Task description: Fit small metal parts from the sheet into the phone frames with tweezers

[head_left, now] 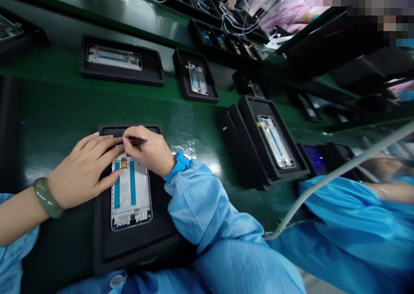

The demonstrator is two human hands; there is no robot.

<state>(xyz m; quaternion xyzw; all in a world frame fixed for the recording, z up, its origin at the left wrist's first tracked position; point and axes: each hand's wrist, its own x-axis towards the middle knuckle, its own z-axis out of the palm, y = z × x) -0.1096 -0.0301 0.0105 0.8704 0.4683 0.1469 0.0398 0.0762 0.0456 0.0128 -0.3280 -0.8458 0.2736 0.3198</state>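
Observation:
A silver phone frame [141, 186] with two blue strips and a small orange flex cable [124, 163] lies in a black foam tray [106, 242] in front of me. My left hand [87, 167] rests flat over its upper left edge, fingers stretched out, a green bangle at the wrist. At the frame's top end, my right hand [147, 149] pinches a slim black hand tool [138, 141]; its tip is hidden by the fingers, so its exact kind is unclear. The fingertips of both hands nearly meet there and cover the frame's top.
Stacked black trays [249, 156] stand to the right, the top one bearing another phone frame [276, 143]. Two more trays [152, 72] with frames lie behind. A clear plastic strip [182, 126] is on the green table. A grey cable [339, 164] crosses near a co-worker's blue sleeve [349, 203].

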